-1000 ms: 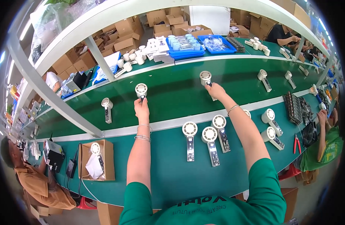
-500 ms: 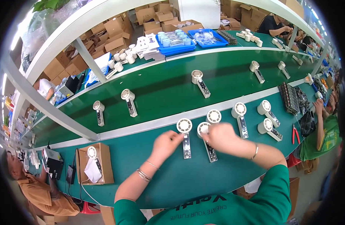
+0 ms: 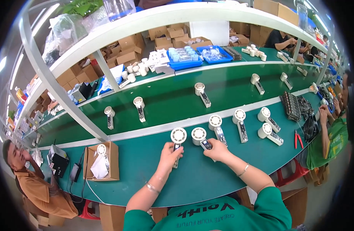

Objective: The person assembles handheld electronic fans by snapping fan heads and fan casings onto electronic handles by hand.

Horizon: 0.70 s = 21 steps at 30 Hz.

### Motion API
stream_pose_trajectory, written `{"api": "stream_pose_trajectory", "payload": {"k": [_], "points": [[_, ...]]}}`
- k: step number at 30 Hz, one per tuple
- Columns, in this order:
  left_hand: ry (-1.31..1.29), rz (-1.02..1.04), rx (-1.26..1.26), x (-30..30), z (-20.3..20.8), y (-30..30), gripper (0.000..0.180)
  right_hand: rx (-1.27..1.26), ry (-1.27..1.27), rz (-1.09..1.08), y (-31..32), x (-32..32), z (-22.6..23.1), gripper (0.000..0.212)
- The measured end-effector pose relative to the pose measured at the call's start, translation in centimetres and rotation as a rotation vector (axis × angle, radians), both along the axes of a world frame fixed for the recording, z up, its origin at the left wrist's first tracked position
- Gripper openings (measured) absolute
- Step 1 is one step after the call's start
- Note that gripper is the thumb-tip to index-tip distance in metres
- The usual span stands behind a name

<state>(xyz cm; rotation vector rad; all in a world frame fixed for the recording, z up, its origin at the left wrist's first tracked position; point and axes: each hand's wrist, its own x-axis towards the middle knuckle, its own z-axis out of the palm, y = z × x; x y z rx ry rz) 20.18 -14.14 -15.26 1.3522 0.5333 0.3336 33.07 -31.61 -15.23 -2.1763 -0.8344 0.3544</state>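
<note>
My left hand [image 3: 169, 155] is closed round the handle of a white handheld fan [image 3: 179, 135], its round slotted head pointing away from me. Just right of it, my right hand [image 3: 219, 150] grips the handle of a second handheld fan [image 3: 199, 134]. Dark circuit boards show in the open handles, though my fingers partly cover them. Beyond my right hand lies another handheld fan [image 3: 215, 122] with its board exposed. Farther right on the green table are more of the same kind, among them one fan [image 3: 239, 115] and another fan [image 3: 264, 131].
A cardboard box [image 3: 114, 161] holding a fan stands at left. Red-handled pliers [image 3: 297, 139] and stacked circuit boards [image 3: 290, 107] lie at right. Several fans rest on the green conveyor [image 3: 165, 102] ahead, under a white frame [image 3: 65, 102]. Co-workers sit at both sides.
My right hand has moved from the fan's head down to its handle. My left hand now wraps round the other handle. Those two fans have moved left, and the whole view has shifted.
</note>
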Motion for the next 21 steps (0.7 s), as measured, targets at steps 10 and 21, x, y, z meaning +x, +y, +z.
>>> {"api": "stream_pose_trajectory", "payload": {"k": [10,21], "points": [[-1.301,1.017,1.044,-12.2,15.6,-3.5,0.047,1.796,-0.908,0.041,-7.9,-7.4,20.6,0.040],[-0.517,0.411,0.550,-15.4,9.9,-2.5,0.030,0.637,-0.505,0.562,-10.7,-4.5,16.9,0.032]]}}
